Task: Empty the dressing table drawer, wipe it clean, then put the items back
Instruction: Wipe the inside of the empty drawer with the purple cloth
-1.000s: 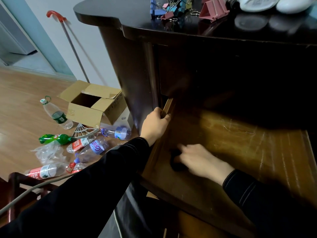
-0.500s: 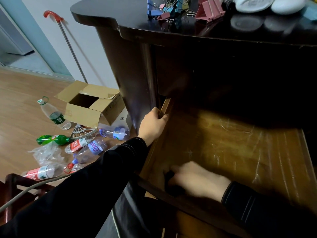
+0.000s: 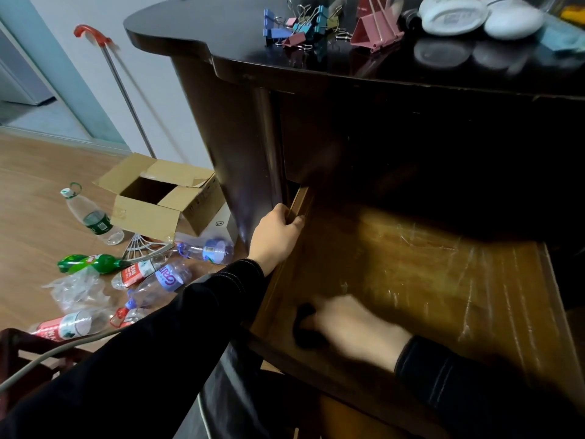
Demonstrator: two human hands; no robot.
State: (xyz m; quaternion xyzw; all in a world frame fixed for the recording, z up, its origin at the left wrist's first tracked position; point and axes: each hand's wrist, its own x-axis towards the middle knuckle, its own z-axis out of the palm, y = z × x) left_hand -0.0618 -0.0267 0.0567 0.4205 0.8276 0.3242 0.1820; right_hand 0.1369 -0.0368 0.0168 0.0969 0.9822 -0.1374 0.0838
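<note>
Head view: the wiping pass reaches the near-left corner of the emptied drawer (image 3: 411,264).

Right hand (image 3: 351,324), motion-blurred, curls over a dark wad (image 3: 305,327) (a cloth, I judge). A second ago it was further in along the left side; it has now slid down to the front wall at the left corner. Left hand (image 3: 278,236) has stayed clamped on the drawer's left side wall, just beside the cabinet. Hands well apart.

Reading: wipe stage under way, left strip covered, right part of the scratched floor likely still to do, nothing put back yet. Drawer pulled far out, holding only the wad and the hand. On the bench (image 3: 190,26) above are binder clips (image 3: 297,26) and two white rounded pieces (image 3: 452,12), probably the drawer's contents. Cardboard box (image 3: 144,218) on the floor stands open, its inside too dark to tell; plastic bottles (image 3: 158,277) lie beside it.
</note>
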